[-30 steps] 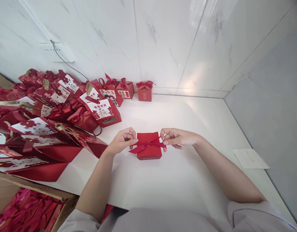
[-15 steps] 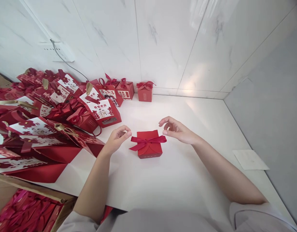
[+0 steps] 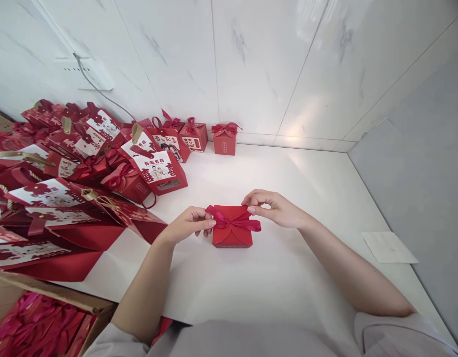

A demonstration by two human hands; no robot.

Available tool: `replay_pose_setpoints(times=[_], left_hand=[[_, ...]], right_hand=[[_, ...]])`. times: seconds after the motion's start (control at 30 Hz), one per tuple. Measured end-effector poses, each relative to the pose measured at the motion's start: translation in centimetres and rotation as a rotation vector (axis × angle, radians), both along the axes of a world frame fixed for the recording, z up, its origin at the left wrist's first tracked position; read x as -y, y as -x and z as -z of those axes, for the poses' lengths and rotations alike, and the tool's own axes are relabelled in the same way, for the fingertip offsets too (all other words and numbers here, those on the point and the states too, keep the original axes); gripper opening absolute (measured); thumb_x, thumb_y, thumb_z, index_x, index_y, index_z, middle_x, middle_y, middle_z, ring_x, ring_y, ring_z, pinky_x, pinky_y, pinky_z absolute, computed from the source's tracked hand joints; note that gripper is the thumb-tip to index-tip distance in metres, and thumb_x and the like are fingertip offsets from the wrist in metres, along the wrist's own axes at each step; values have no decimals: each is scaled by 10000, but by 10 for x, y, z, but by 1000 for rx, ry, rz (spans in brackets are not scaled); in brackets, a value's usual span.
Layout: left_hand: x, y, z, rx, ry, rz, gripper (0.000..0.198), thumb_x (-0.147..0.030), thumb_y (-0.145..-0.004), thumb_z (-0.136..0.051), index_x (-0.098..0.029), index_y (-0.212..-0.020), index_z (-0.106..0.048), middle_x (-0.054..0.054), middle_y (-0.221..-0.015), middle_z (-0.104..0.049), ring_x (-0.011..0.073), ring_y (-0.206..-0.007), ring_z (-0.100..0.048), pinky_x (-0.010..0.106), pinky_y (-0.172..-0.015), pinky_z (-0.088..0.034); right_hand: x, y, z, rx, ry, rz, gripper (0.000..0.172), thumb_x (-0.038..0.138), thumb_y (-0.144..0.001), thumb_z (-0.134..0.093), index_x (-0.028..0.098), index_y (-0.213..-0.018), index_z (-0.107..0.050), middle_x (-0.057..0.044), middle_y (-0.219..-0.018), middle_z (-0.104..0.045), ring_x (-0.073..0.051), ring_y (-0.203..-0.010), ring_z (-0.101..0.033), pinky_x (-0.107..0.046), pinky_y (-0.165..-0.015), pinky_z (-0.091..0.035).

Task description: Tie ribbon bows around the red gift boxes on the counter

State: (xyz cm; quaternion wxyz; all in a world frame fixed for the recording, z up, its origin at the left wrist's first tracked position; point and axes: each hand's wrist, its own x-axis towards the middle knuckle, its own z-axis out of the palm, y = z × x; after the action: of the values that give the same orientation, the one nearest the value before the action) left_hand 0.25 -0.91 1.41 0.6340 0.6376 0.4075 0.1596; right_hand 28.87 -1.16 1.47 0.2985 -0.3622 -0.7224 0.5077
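A small red gift box [image 3: 232, 239] sits on the white table in front of me, its curved top flaps meeting at the middle. Across its top runs a crimson ribbon [image 3: 234, 220], tied in a bow at the centre. My left hand [image 3: 191, 222] pinches the ribbon at the box's left side, thumb on top. At the upper right corner of the box, my right hand [image 3: 273, 207] has thumb and forefinger closed on another part of the ribbon. A ribbon loop sticks out to the right, below the right fingertips.
Many red gift boxes and bags [image 3: 57, 193] crowd the table's left side. A single ribboned box [image 3: 224, 140] stands by the marbled wall. A white paper [image 3: 389, 247] lies at the right edge. At lower left, a cardboard carton [image 3: 97, 317] holds red ribboned pieces.
Both hands have come in to the box and taken hold of the ribbon. Its left part is now raised and drawn up to the left.
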Motion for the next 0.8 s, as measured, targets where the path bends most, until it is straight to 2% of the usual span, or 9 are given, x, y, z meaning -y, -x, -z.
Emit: replay_pose_setpoints(times=[0.2,0.33,0.47,0.63,0.8], left_hand=[[-3,7,0,36,92,85,294,-386,-808,-664,-138,-665,-593,49,-662,-653,120,-619,-582,200,-533,-429],[-6,14,0,27,126,148,291,-374,-803,-670,-138,-652,-591,37,-704,-626,115,-647,-560,202,-571,-455],[-8,21,-1,13,121,192,273,-351,-814,-661,-145,-648,-593,7,-700,-569,96,-629,-500,199,-594,-447],[-8,27,-1,3,94,264,269,-342,-815,-657,-144,-645,-591,13,-660,-546,118,-644,-494,225,-611,-418],[-10,36,-3,-14,51,353,298,-333,-817,-650,-150,-619,-523,49,-764,-593,130,-672,-470,246,-622,-400]], right_hand=[[-5,-4,6,4,75,34,300,456,-898,-561,191,-763,-601,-63,-1009,-663,-187,-870,-586,-342,-773,-440],[-8,-10,9,-10,173,18,311,479,-885,-573,181,-826,-644,-72,-1001,-685,-206,-917,-607,-363,-816,-455],[-11,-16,9,20,196,14,312,480,-882,-580,181,-866,-667,-71,-987,-693,-208,-929,-610,-366,-837,-452],[-15,-23,9,77,188,56,321,497,-878,-574,195,-867,-683,-59,-960,-687,-205,-892,-596,-363,-806,-451],[-16,-27,8,113,185,72,306,495,-862,-587,207,-831,-686,-44,-897,-673,-198,-833,-580,-348,-745,-441]])
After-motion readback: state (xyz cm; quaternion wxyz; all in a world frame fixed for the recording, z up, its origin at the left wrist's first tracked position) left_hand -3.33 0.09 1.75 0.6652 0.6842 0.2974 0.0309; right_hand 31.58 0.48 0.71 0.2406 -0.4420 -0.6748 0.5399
